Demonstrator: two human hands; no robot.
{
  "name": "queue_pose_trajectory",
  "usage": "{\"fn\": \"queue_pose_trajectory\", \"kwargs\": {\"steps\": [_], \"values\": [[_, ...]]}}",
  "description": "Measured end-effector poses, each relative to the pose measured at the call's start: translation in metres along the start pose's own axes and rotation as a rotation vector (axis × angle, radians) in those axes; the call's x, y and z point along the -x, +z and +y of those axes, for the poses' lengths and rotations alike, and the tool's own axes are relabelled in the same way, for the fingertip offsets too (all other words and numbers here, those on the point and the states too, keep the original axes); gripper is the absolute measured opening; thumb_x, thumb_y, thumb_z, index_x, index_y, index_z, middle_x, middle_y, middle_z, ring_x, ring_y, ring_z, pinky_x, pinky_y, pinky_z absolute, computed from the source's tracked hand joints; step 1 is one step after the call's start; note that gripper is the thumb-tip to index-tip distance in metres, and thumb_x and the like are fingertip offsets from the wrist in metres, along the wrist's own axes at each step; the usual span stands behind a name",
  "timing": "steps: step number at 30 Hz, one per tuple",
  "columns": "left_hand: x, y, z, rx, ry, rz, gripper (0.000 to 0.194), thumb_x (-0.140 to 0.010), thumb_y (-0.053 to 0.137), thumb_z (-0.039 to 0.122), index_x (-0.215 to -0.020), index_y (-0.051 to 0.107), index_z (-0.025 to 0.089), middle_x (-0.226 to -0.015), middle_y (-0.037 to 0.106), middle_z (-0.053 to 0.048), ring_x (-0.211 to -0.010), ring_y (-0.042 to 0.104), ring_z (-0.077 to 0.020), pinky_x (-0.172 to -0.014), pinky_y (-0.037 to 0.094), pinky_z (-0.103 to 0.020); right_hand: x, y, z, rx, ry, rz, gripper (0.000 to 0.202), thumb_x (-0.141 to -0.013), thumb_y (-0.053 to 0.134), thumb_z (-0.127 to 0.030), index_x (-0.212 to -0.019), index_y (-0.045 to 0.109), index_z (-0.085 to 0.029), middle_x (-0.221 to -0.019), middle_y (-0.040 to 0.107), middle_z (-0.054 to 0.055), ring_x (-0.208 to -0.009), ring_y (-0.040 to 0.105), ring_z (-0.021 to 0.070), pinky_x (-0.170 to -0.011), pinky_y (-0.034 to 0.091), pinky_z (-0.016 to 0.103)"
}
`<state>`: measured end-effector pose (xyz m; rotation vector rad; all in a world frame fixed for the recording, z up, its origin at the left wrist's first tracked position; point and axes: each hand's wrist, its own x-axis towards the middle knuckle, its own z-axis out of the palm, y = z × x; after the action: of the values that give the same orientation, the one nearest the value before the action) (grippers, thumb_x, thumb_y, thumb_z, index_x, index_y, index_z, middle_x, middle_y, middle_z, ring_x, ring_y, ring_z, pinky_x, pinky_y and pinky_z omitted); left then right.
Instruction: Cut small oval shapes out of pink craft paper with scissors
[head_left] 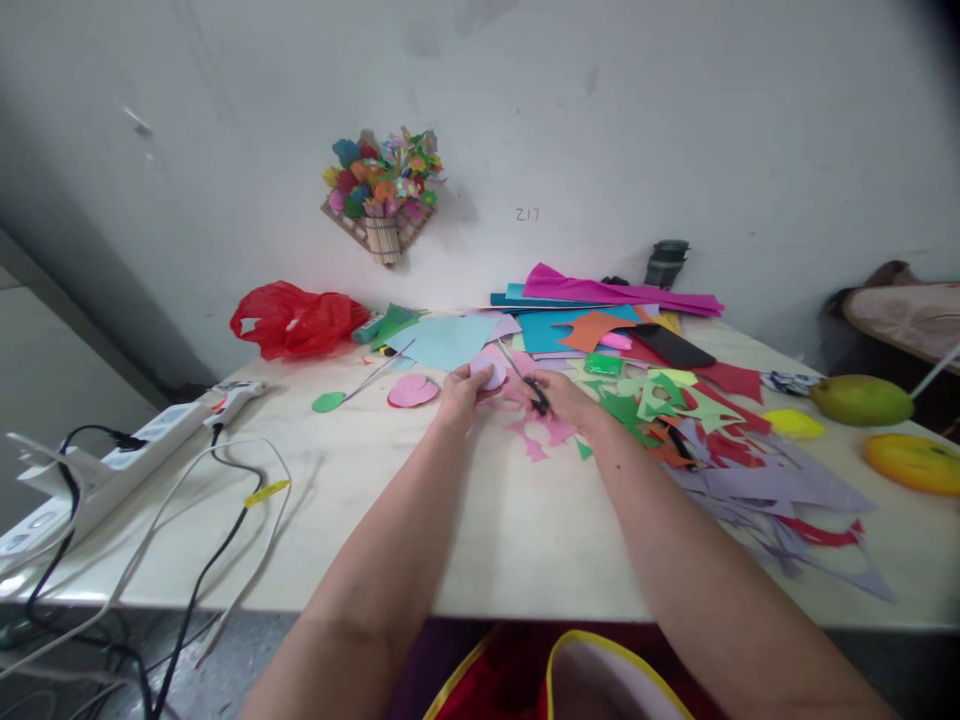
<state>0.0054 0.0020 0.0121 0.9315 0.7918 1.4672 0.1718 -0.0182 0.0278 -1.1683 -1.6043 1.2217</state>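
A pale lilac paper circle (489, 373) is pinched in my left hand (461, 393), above the middle of the table. Close to its right, my right hand (562, 396) is closed on black-handled scissors (538, 396), the blades pointing up and left toward the paper. Pink paper scraps (544, 436) lie beneath and beside my right hand. Left of my left hand, pink paper circles (412, 390) rest in a small overlapping pile. A green circle (328, 402) lies further left, by the end of a thin stick.
Green and lilac scraps (780, 475) spread across the right side, near a mango (862, 399). A black phone (675, 346) and rolled magenta paper (622, 292) lie at the back. Left are a red plastic bag (298, 320), a power strip (161, 440) and cables.
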Motion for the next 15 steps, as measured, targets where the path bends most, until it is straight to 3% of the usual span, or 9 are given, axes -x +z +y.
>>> {"fn": "queue_pose_trajectory", "kwargs": {"steps": [5, 15], "values": [[0.0017, 0.0018, 0.0011, 0.012, -0.004, -0.009, 0.022, -0.063, 0.075, 0.02, -0.079, 0.066, 0.009, -0.076, 0.069, -0.009, -0.07, 0.066, -0.0177, -0.071, 0.053, -0.031, -0.0028, -0.0017, 0.0069, -0.011, -0.013, -0.096, 0.026, -0.074, 0.063, -0.043, -0.074, 0.057, -0.017, -0.055, 0.059, 0.0, -0.041, 0.051, 0.0097, -0.034, 0.031, 0.019], [0.0019, 0.0039, 0.001, 0.077, -0.009, 0.01, 0.019, -0.062, 0.074, 0.015, -0.077, 0.065, 0.008, -0.074, 0.068, -0.008, -0.069, 0.065, -0.0162, -0.073, 0.053, -0.032, -0.0006, 0.0011, 0.0052, -0.016, -0.012, -0.104, 0.028, -0.074, 0.064, -0.043, -0.075, 0.056, -0.017, -0.054, 0.057, -0.001, -0.04, 0.051, 0.0094, -0.033, 0.03, 0.019]]}}
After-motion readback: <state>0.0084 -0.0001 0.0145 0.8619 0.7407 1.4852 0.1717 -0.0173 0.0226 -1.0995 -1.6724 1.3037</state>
